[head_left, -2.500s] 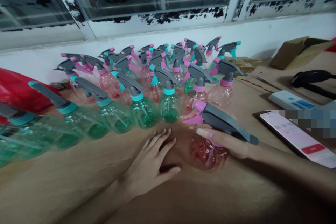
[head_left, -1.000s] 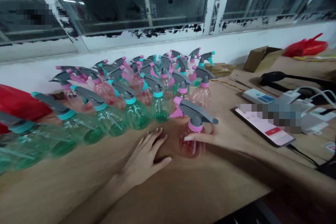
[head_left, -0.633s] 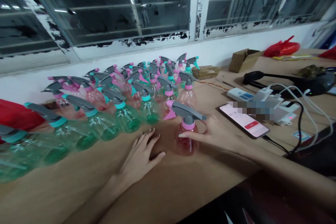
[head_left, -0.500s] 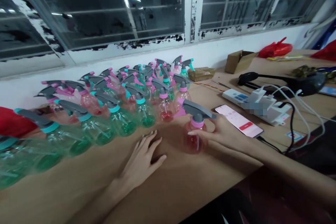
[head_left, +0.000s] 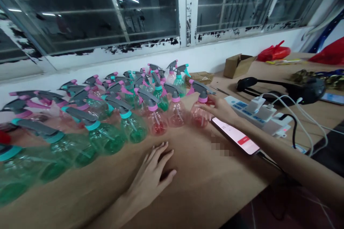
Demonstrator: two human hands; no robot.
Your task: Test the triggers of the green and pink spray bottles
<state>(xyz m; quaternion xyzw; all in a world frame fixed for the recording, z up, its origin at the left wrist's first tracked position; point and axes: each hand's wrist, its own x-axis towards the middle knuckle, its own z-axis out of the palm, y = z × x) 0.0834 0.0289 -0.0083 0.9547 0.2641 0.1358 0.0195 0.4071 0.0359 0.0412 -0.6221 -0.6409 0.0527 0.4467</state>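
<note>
My right hand (head_left: 219,109) is closed around the side of a pink spray bottle (head_left: 199,116) with a grey and pink trigger head. That bottle stands upright at the right end of the front row, beside another pink spray bottle (head_left: 176,112). Flat on the brown tabletop (head_left: 193,179) lies my left hand (head_left: 154,171), fingers stretched out and holding nothing. Nearest to its fingertips are a pink bottle (head_left: 157,121) and a green spray bottle (head_left: 134,128) with a turquoise collar. Several more green and pink bottles fill the table to the left and behind.
Right of the bottles lies a lit phone (head_left: 236,136) with a cable. Behind it are a white power strip (head_left: 249,111) with plugs and a black headband-like device (head_left: 279,86). An open cardboard box (head_left: 238,66) and a red plastic bag (head_left: 274,52) sit near the wall.
My right hand has moved the pink spray bottle away from me, up to the end of the front row. My left hand stays flat on the table. The camera view has shifted slightly right.
</note>
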